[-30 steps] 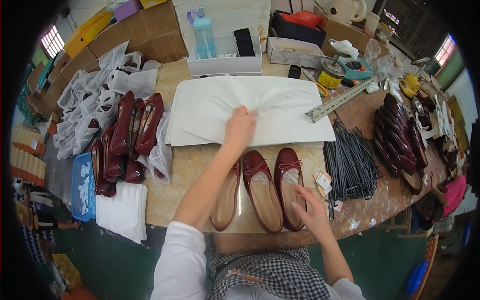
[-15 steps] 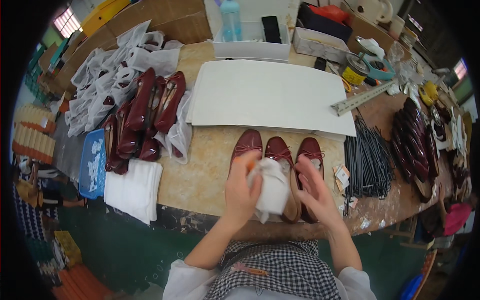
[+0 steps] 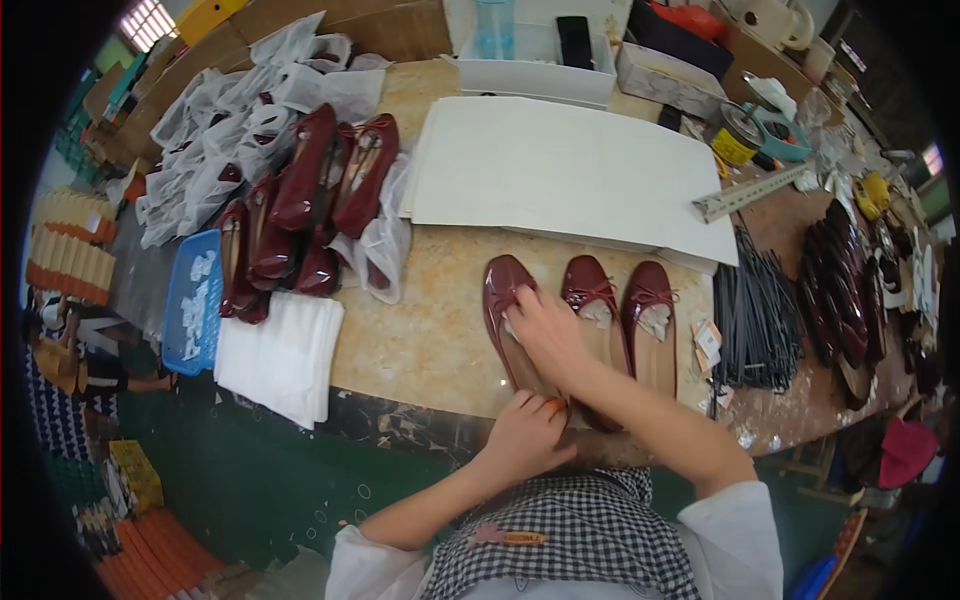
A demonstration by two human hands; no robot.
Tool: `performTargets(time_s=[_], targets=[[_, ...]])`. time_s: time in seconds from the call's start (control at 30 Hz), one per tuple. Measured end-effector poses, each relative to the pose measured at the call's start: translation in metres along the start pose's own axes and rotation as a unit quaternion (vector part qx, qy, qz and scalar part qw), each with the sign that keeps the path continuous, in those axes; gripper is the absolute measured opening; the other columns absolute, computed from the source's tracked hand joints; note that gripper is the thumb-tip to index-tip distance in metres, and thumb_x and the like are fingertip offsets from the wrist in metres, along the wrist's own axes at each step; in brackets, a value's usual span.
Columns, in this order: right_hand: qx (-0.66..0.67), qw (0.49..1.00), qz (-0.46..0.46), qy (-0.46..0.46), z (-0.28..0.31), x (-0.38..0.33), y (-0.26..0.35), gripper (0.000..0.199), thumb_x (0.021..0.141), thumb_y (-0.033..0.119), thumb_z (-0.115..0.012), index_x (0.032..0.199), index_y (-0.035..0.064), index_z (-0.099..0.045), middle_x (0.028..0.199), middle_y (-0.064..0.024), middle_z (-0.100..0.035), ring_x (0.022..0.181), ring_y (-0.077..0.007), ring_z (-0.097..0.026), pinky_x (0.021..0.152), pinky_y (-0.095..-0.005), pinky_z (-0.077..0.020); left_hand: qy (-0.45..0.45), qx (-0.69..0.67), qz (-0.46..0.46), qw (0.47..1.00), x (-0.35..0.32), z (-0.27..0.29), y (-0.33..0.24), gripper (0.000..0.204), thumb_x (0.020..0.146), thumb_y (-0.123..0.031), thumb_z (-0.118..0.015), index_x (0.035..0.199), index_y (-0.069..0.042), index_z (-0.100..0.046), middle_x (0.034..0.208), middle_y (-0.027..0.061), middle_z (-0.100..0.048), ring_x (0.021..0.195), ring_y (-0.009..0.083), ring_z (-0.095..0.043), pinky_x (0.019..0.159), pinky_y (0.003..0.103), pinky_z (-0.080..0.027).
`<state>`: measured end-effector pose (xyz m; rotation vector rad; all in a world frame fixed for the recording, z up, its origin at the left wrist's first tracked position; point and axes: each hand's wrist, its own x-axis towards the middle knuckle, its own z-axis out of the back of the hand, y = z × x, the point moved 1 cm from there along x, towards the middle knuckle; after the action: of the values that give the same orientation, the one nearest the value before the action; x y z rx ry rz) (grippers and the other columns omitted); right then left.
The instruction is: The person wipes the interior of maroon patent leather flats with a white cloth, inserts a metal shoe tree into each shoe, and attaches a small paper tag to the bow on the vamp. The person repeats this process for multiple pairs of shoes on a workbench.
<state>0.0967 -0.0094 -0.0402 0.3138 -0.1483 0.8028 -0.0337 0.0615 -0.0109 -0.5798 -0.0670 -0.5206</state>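
Three dark red ballet flats with bows stand side by side at the table's front edge, toes away from me. My right hand reaches across to the leftmost flat, its bent fingers down in the opening behind the toe. A bit of white shows by these fingertips; what they hold is hidden. My left hand is curled round the heel of the same flat, with something orange on a finger. Crumpled white paper sits inside the middle flat and the right flat. My right forearm covers part of the middle flat.
White sheets lie beyond the flats. More red flats are piled at left, by wrapped ones, a blue basket and folded white paper. Black strips, a metal ruler and dark red shoe parts lie at right.
The crumpled white paper between my hands is gone from view. My right hand has crossed left into the leftmost flat; my left hand has dropped to its heel. The whole view has shifted slightly.
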Motion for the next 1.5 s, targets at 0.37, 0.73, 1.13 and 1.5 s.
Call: performTargets(time_s=[0.37,0.73,1.13,1.5], targets=[[0.083,0.991,-0.098,-0.026,0.0,0.022,-0.039,0.075,0.063,0.024,-0.082,0.128,0.0029,-0.051,0.104,-0.0143,-0.058,0.101,-0.0306,-0.057,0.085,-0.0402,-0.0468,-0.027,0.046,0.055,0.997,0.019,-0.01,-0.007,0.022,0.067,-0.023,-0.074,0.073,-0.003,-0.067,0.078,0.0111,-0.067,0.07,0.0272,-0.062,0.074,0.037,-0.044],[-0.105,0.857,-0.49,-0.118,0.123,-0.202,-0.167,0.029,0.088,0.022,-0.064,0.109,0.0038,-0.053,0.098,-0.0162,-0.064,0.079,-0.0342,-0.068,0.067,-0.0433,-0.0551,-0.188,-0.195,0.374,0.887,-0.005,0.014,0.058,0.045,0.086,-0.013,-0.061,0.13,-0.006,-0.057,0.094,0.0098,-0.063,0.083,0.0186,-0.058,0.071,0.031,-0.048],[-0.131,0.866,-0.47,-0.107,0.148,-0.223,-0.181,0.014,0.088,0.016,-0.06,0.09,0.0027,-0.057,0.071,-0.0169,-0.067,0.065,-0.0345,-0.067,0.06,-0.0438,-0.0536,-0.112,-0.848,0.296,0.425,0.011,0.002,0.044,0.067,0.092,-0.049,-0.046,0.135,0.002,-0.045,0.115,0.0206,-0.063,0.094,0.0331,-0.067,0.075,0.046,-0.059],[0.395,0.877,-0.275,-0.02,0.165,-0.104,0.003,0.034,0.087,0.011,-0.067,0.119,0.0038,-0.062,0.057,-0.0093,-0.058,0.046,-0.0185,-0.051,0.048,-0.0292,-0.0405,-0.28,-0.636,0.307,0.65,0.053,-0.003,0.029,0.056,0.097,-0.046,-0.04,0.131,-0.001,-0.047,0.121,0.014,-0.061,0.109,0.0238,-0.06,0.094,0.038,-0.049]])
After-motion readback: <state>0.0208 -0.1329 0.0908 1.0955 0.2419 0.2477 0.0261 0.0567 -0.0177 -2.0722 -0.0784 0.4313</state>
